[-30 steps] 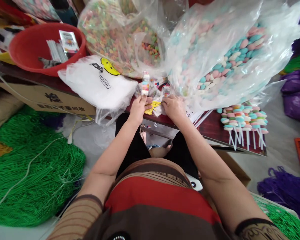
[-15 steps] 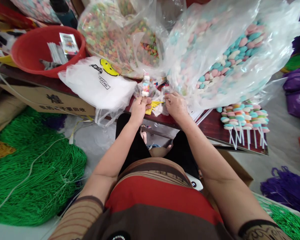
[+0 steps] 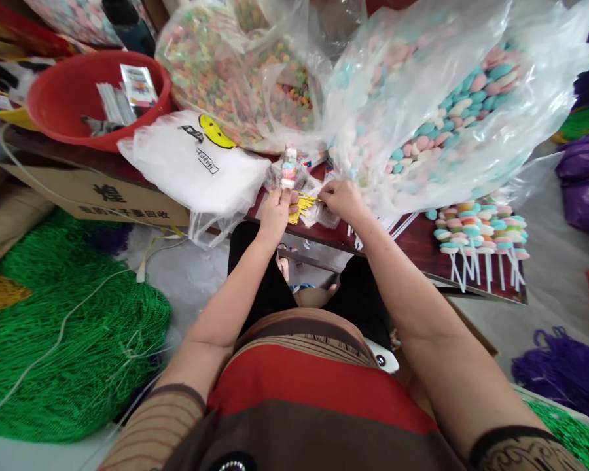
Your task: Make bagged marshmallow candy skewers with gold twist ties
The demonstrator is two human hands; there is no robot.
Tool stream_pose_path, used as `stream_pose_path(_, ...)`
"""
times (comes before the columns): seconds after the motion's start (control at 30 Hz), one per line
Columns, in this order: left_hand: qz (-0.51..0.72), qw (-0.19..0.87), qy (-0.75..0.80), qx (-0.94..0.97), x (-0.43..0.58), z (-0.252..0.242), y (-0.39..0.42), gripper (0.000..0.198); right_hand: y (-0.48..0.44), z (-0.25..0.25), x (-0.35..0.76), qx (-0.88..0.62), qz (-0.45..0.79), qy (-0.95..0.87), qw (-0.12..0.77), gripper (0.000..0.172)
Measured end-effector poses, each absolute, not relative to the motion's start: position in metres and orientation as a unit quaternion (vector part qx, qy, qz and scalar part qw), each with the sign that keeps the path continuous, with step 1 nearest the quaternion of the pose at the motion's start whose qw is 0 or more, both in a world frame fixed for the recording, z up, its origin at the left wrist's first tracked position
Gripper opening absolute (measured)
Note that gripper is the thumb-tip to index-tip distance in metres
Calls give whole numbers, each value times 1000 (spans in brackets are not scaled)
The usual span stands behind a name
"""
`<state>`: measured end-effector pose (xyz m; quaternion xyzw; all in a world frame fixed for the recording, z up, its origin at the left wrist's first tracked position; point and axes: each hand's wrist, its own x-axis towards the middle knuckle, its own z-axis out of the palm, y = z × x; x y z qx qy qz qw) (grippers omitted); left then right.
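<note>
In the upper middle, the left hand [image 3: 275, 214] grips a wrapped candy [image 3: 289, 167]; the right hand [image 3: 344, 200] pinches yellow ties [image 3: 303, 208] near the front edge of the table [image 3: 415, 247], partly bare right of centre.

Thin yellow strip ties [image 3: 304, 207]: single colour. Slim plastic-wrapped candy stick [image 3: 289, 169]: mainly pink and white. Round red plastic basin [image 3: 53, 118]: single colour. Soft white plastic bag [image 3: 177, 176]: yellow smiley [image 3: 217, 131], black lettering [image 3: 207, 161]. Bagged oval candies [image 3: 446, 124]: pink, blue, white. Glossy tabletop [image 3: 419, 252]: dark red. Heaped stringy mesh [image 3: 78, 333]: bright green.
</note>
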<state>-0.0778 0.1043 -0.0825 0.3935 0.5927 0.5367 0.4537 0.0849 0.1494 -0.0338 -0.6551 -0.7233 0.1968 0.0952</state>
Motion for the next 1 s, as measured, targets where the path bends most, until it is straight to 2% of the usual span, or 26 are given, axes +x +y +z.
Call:
stream_pose_path(0.13, 544, 468, 581, 384, -77, -81, 104, 29, 153, -41, 94, -650, 207, -716, 146, 26)
stream_pose_path(0.23, 543, 467, 582, 385, -77, -77, 103, 27, 150, -41, 93, -653, 177, -721, 150, 29)
stream_pose_path(0.57, 567, 452, 564, 395, -77, -83, 100, 30, 140, -39, 51, -593, 98, -799, 31, 34)
stream_pose_path(0.8, 585, 454, 558, 376, -75, -75, 95, 34, 145, -33, 66, -626, 81, -776, 11, 40)
stream_pose_path(1.0, 627, 457, 522, 355, -76, -69, 92, 42, 132, -32, 57, -523, 100, -846, 37, 32)
